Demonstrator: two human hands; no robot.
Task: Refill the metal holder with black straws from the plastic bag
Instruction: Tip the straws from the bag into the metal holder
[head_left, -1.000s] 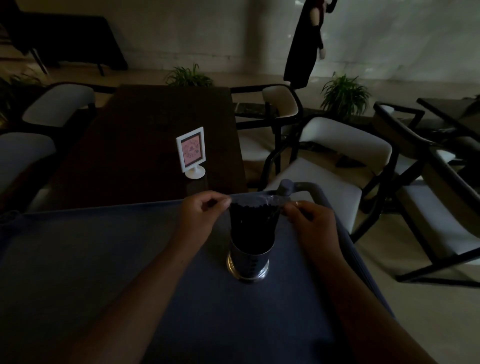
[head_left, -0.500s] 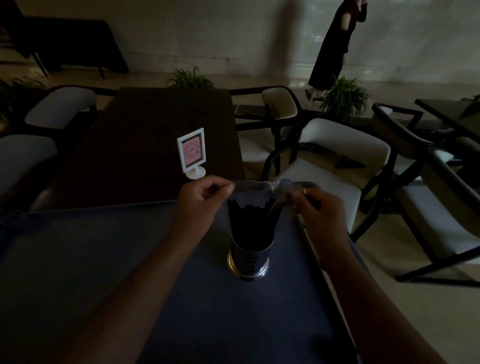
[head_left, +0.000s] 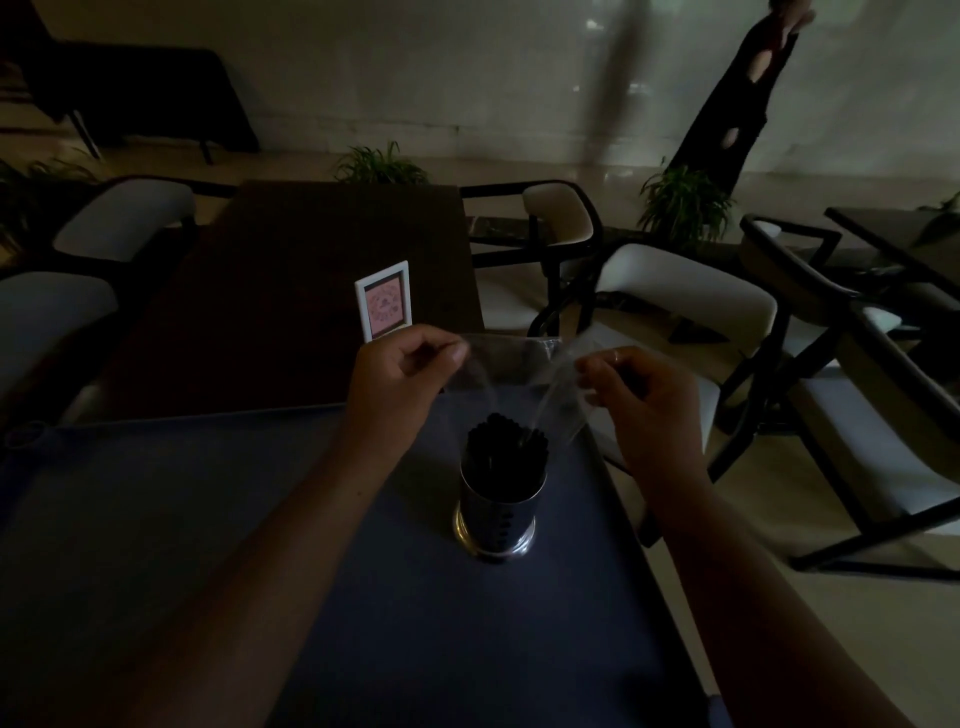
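A round metal holder (head_left: 496, 522) stands on the dark blue surface (head_left: 208, 545), packed with upright black straws (head_left: 506, 452). Above it hangs a clear plastic bag (head_left: 511, 366), its lower end reaching down to the straw tops. My left hand (head_left: 402, 376) pinches the bag's upper left corner between thumb and fingers. My right hand (head_left: 639, 397) pinches the upper right corner. The bag looks see-through with no straws visible inside it.
A small white-framed sign (head_left: 383, 301) stands on a dark wooden table (head_left: 291, 270) beyond the blue surface. White-seated chairs (head_left: 691, 312) crowd the right side and left edge. A person in dark clothes (head_left: 737, 104) walks at the back right, past potted plants (head_left: 680, 202).
Both hands have lifted the bag up off the straws, which now stand bare in the holder. The person at the back has walked to the right.
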